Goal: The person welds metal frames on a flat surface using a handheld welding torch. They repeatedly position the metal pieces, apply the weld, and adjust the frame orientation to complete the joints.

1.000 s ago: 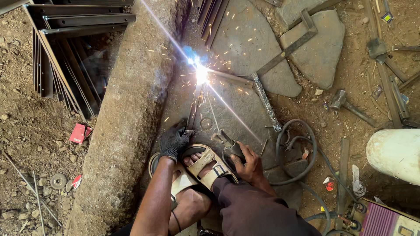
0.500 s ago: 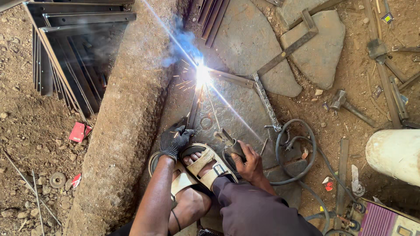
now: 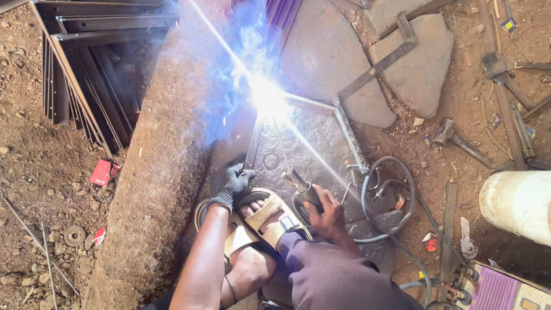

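Observation:
My gloved left hand (image 3: 232, 182) presses on the near end of a metal bar frame (image 3: 253, 142) that lies on a flat stone. My right hand (image 3: 325, 208) grips a welding electrode holder (image 3: 299, 185); its thin rod runs up to a bright white arc (image 3: 267, 97) at the frame's far corner, with blue smoke and spark streaks around it. My sandalled foot (image 3: 270, 213) rests between the two hands, on the frame's near edge.
A grey cable (image 3: 396, 189) loops right of the frame. A stack of angle-iron frames (image 3: 86, 69) leans at the left beyond a concrete ledge (image 3: 155, 189). A hammer (image 3: 459, 142), a steel square (image 3: 383, 60), a white cylinder (image 3: 516, 204) and a purple welding machine (image 3: 499, 290) lie right.
The arc has grown much brighter and throws more blue smoke upward. Both hands and the foot stay in the same places.

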